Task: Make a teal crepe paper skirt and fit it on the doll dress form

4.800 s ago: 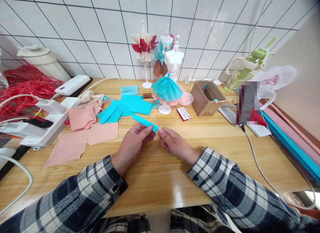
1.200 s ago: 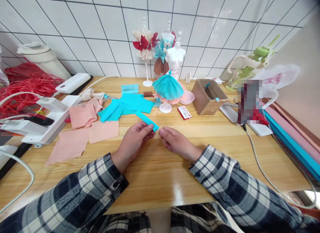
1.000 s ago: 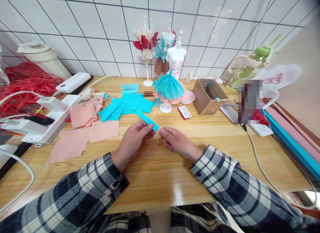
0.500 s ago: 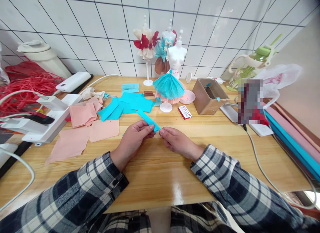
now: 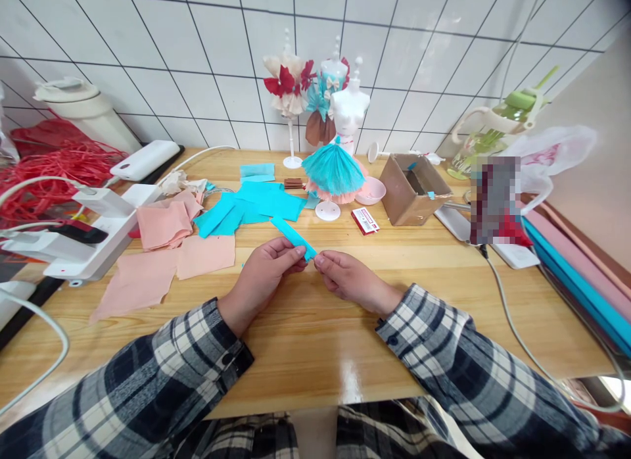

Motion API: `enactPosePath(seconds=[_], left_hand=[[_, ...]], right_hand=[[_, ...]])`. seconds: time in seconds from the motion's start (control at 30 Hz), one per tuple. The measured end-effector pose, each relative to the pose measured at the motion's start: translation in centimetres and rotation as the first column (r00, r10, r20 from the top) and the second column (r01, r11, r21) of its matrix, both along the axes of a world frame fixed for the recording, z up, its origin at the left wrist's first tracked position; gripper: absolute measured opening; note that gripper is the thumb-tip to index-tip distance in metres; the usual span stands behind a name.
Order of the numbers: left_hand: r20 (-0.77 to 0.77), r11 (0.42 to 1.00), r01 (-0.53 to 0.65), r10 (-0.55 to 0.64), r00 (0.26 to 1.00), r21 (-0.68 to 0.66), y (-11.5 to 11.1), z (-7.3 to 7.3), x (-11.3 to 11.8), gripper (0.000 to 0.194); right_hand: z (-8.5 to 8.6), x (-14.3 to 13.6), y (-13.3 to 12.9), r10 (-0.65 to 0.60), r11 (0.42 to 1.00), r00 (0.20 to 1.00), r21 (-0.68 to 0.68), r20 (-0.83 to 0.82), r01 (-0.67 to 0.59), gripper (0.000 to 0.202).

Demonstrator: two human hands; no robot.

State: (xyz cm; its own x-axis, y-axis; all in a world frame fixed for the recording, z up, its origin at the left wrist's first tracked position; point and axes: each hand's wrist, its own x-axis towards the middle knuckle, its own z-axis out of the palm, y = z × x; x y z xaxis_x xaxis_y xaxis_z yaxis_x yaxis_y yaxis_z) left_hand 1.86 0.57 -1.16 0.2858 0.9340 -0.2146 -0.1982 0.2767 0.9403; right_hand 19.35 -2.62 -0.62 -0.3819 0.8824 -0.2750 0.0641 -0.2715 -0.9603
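Note:
A narrow blue crepe paper strip (image 5: 292,235) is pinched in my left hand (image 5: 270,265), its long end pointing away to the upper left. My right hand (image 5: 348,275) is closed at the strip's near right end, thumb against the curled fingers, gripping the paper's edge. Both hands hover just over the wooden table. Beyond them stands a small white mannequin (image 5: 349,110) with a blue and pink pleated paper skirt (image 5: 333,169). Blue paper sheets (image 5: 269,201) lie in an overlapping pile behind my left hand, with pink paper sheets (image 5: 206,256) to their left.
Behind the hands are a small red-and-white box (image 5: 365,221), a pink bowl (image 5: 372,191) and an open cardboard box (image 5: 417,189). A white power strip (image 5: 98,232) and red shredded paper (image 5: 59,173) occupy the left. Rolls of coloured paper (image 5: 582,268) and a cable line the right.
Almost nothing differs. My hands keep their grip on the blue strip in the same place, and the view has shifted very slightly.

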Motion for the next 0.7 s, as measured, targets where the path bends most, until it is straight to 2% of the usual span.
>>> enactPosePath(seconds=[0.7], left_hand=[[0.018,1.000,0.017,-0.017,1.000,-0.015,0.09,-0.28,-0.06,0.021]], right_hand=[[0.46,-0.03,-0.08,0.010,0.998,0.999,-0.068,-0.031,-0.013,0.037]])
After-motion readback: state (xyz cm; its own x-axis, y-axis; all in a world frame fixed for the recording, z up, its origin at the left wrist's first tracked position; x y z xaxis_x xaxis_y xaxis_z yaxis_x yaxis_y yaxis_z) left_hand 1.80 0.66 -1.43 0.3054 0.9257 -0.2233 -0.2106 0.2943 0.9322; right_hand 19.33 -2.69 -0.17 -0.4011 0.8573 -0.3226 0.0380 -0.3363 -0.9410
